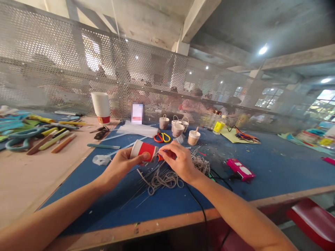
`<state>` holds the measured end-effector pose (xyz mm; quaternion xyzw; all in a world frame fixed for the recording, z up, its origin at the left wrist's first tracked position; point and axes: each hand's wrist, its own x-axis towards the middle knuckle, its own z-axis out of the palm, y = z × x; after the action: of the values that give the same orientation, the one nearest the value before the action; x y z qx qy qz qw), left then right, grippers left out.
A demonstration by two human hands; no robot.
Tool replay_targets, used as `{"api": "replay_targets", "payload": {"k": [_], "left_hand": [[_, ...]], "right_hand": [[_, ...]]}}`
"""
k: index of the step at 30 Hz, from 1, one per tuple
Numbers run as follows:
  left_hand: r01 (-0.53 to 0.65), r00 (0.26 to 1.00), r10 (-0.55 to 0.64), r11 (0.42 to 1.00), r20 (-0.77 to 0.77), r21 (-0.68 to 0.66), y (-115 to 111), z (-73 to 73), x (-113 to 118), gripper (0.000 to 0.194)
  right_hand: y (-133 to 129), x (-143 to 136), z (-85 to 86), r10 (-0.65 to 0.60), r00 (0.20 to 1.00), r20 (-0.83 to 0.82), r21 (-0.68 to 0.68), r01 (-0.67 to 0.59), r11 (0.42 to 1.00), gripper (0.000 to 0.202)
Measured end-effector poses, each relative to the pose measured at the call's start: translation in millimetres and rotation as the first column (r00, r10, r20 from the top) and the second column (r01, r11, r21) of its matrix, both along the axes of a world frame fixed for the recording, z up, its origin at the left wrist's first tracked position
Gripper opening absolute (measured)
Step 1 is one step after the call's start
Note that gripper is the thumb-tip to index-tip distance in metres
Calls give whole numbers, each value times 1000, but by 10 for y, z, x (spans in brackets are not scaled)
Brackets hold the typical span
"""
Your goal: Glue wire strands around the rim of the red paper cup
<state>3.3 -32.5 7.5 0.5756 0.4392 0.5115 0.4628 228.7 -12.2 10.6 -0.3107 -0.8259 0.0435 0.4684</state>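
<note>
A white paper cup with a red band (136,149) lies tilted on its side in the air, its base toward the right. Around it are wrapped the fingers of my left hand (131,159). At the cup's base, my right hand (178,158) pinches with thumb and index finger; what it holds there is too small to make out. Grey cord (163,179) lies in loose coils with thin wires below and beside the hands. Scissors with red and yellow handles (162,137) rest just behind the cup.
Stacked paper cups (101,106) stand back left, near large scissors (23,137) and wooden sticks (62,143). Small handled cups (178,129) and a cup with a stick (194,137) stand at centre back. A magenta box (240,169) lies right. A perforated screen (146,76) runs behind.
</note>
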Motion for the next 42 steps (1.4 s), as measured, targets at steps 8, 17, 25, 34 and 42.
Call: {"api": "replay_targets", "payload": {"k": [8, 17, 25, 34, 42], "left_hand": [[50, 998, -50, 999, -45, 3, -13, 5, 7, 21], [72, 995, -71, 997, -75, 10, -24, 16, -1, 18], [76, 994, -75, 997, -75, 12, -28, 13, -13, 19], [106, 993, -106, 994, -54, -9, -34, 31, -1, 20], [110, 993, -110, 994, -36, -17, -33, 19, -6, 19]], "right_hand": [[-9, -7, 32, -33, 999, -12, -41, 32, 999, 17], [17, -2, 36, -53, 999, -8, -71, 52, 996, 19], [43, 6, 17, -52, 998, -27, -71, 50, 996, 18], [55, -1, 12, -56, 998, -27, -66, 54, 996, 17], [62, -5, 13, -64, 997, -30, -66, 62, 996, 17]]}}
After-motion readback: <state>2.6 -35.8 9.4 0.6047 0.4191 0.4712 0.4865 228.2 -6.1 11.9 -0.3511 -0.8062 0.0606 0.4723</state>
